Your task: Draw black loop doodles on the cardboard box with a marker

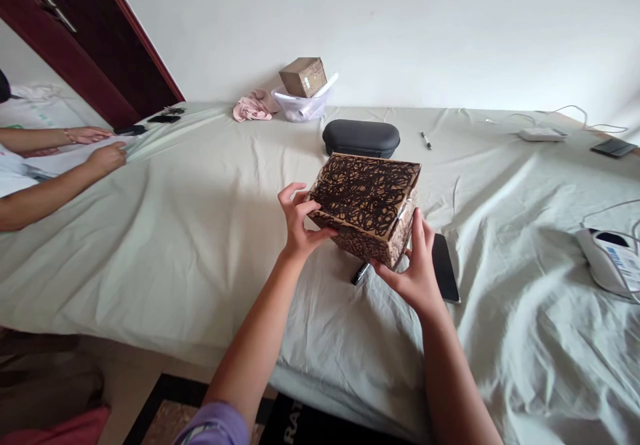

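A cardboard box point(367, 202) covered in black scribbles is tilted just above the pale green sheet point(200, 232) on the table. My left hand point(299, 222) grips its left edge, thumb on the near side. My right hand point(417, 265) holds the near right corner from below. Under the box lie a black marker point(360, 274) and a black phone point(444, 267), the phone right beside my right hand.
Behind the box sits a dark oval case point(361, 138), a pen point(426, 140), a plastic tub holding a small cardboard box point(303, 76), and pink cloth point(255, 106). Another person's hands point(97, 148) rest at the left edge. A white device point(610, 262) and cables lie right.
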A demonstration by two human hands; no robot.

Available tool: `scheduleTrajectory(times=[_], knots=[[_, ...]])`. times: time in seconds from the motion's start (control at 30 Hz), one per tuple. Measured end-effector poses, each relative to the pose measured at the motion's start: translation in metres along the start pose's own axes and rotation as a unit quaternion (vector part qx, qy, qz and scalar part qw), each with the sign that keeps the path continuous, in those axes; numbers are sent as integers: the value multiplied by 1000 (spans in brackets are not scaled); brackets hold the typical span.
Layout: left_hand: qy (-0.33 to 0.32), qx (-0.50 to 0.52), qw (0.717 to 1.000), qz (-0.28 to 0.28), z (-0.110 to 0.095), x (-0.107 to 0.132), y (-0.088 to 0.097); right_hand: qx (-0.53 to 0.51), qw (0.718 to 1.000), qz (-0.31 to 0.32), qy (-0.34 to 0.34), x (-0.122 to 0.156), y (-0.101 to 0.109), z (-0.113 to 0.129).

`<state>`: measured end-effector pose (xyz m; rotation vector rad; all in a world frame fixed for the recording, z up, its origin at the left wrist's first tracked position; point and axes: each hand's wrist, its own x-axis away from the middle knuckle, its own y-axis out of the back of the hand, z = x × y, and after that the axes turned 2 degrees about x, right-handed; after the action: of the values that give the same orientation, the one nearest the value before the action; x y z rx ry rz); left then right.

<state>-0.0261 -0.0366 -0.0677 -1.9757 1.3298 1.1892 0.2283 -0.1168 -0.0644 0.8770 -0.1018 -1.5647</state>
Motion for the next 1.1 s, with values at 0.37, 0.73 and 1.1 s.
scheduleTrajectory(times=[0.37,0.73,1.1], knots=[[130,184,974,-37,-14,-2,0,-33,998,-46,-11,2,-8,7],[461,412,784,-51,8,10,-10,-185,973,-48,-126,3,-14,-7],[496,404,758,-127,13,1,-4,220,951,215,-20,6,-14,-11]])
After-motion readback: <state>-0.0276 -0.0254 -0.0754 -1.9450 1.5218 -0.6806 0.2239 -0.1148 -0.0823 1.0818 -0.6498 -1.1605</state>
